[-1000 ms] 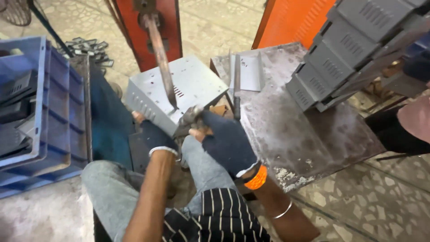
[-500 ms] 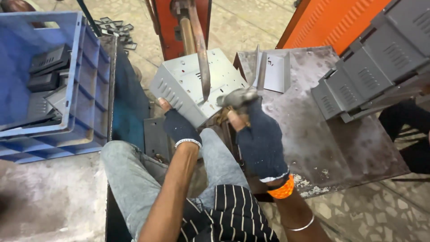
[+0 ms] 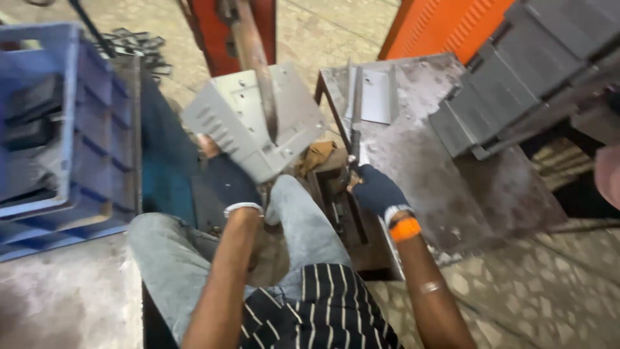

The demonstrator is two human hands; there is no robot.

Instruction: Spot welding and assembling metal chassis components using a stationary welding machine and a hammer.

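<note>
My left hand [image 3: 231,186], in a dark glove, grips the lower edge of a grey folded sheet-metal panel [image 3: 223,119] with vent slots, held tilted under a rusty lever [image 3: 255,71] of a red press [image 3: 261,19]. In a dark glove and an orange wristband, my right hand [image 3: 376,192] is at the near left edge of a worn metal table [image 3: 439,187]. Its fingers are curled around the lower end of a thin dark metal strip [image 3: 353,123] that runs along that edge. I sit with my knees below both hands.
A blue plastic crate [image 3: 45,136] holding dark parts stands at the left. A small bent grey plate [image 3: 376,97] lies on the table, and a stack of grey vented panels [image 3: 516,84] leans at the right before an orange cabinet [image 3: 452,22]. Part of another person [image 3: 608,174] shows at the right edge.
My right hand has left the spot by the lever and panel and moved right to the table edge, closing on the thin strip. My left hand keeps the panel under the lever.
</note>
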